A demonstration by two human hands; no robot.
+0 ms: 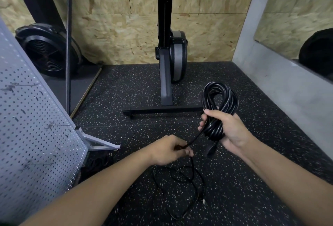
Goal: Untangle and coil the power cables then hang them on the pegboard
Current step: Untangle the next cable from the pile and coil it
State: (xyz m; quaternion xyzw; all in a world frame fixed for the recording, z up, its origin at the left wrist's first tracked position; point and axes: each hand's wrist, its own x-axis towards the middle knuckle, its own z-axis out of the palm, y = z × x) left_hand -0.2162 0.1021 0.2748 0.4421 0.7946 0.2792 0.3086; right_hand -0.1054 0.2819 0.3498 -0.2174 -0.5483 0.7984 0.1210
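One black power cable is in play, and both hands are on it. The right hand [229,130] has its fingers curled round a coil [220,98] of many loops, held up above the floor, and one black plug [211,149] hangs just below the palm. A single strand runs from the coil down to the left hand [168,151], which pinches it between thumb and fingertips. Below that hand the loose length [182,188] lies in slack, overlapping loops on the black speckled rubber floor [243,189], ending in a small pale tip.

One grey pegboard [36,126] stands tilted at the left on a metal foot [98,143]. At least three thin wire hooks stick out of it, and none carries a cable. A dark heap lies by the foot, too dim to make out.

Two black fan-wheel exercise machines stand against the chipboard wall [117,31]: one at the left [47,51], one upright in the middle [173,58]. One mirror [295,18] hangs on the right wall.
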